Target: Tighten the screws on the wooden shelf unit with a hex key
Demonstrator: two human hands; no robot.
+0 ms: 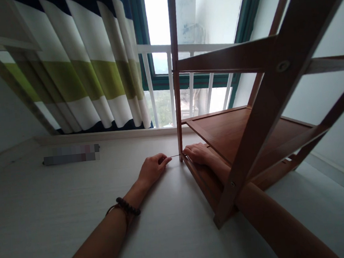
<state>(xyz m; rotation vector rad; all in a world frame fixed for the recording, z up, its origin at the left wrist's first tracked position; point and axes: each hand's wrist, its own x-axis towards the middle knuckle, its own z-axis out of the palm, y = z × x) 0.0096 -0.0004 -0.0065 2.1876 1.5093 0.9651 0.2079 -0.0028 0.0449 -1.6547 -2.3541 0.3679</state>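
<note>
A brown wooden shelf frame (266,95) lies tipped on the pale floor, its uprights slanting up toward me. My left hand (153,168) rests on the floor just left of the frame's far corner post (177,104), fingers pinched on a thin metal tool (171,156) whose tip points at the post's foot. My right hand (197,153) reaches through the frame and grips the bottom rail (196,177) next to that same corner, fingers curled over it. A dark bead bracelet (127,206) sits on my left wrist.
Striped white, green and navy curtain (87,72) hangs at the back left. A window with a white railing (182,49) fills the back. A long dark object (71,154) lies on the floor near the curtain. White wall stands to the right.
</note>
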